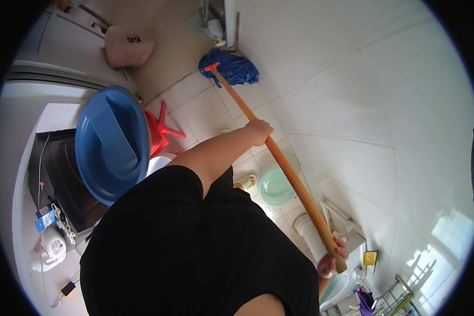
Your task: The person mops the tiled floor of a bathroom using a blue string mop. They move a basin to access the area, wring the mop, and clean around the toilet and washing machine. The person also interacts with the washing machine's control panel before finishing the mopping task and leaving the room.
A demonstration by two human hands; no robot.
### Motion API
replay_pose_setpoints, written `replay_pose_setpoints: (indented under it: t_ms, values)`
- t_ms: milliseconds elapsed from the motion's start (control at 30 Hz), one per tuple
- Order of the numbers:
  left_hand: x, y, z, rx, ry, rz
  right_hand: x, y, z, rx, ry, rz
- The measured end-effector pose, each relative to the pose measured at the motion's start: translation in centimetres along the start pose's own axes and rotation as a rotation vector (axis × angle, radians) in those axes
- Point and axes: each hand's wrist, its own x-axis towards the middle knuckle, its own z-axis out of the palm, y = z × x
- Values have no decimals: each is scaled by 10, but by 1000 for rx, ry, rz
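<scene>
Mop (292, 176), just the one, is being clamped in two hands: its wooden handle is wrapped by the left hand (259, 132) partway along and by the right hand (334, 259) near the end, while its blue head (231, 67) is spread on the floor beside the wall's foot, at the doorway edge (168, 88). One blue basin (96, 174) with one washboard (113, 134), one green basin (269, 203) and one red stool (158, 134) are counted; moving room is bounded by stool and white wall (321, 79), tiled floor (210, 111) between.
</scene>
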Motion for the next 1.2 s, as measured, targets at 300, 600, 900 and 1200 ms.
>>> replay_pose_setpoints:
  t_ms: [300,600,900,1200]
  values:
    - [-37,-142,-35,-8,138,-141,57,53,107,269,-110,331]
    - [-134,-242,-51,-203,666,-429,186,27,251,169,-700,185]
    - [-107,-102,-32,-356,959,-408,173,-48,183,601,-401,7]
    - [-58,60,23,-347,570,26,27,-104,23,238,-136,-141]
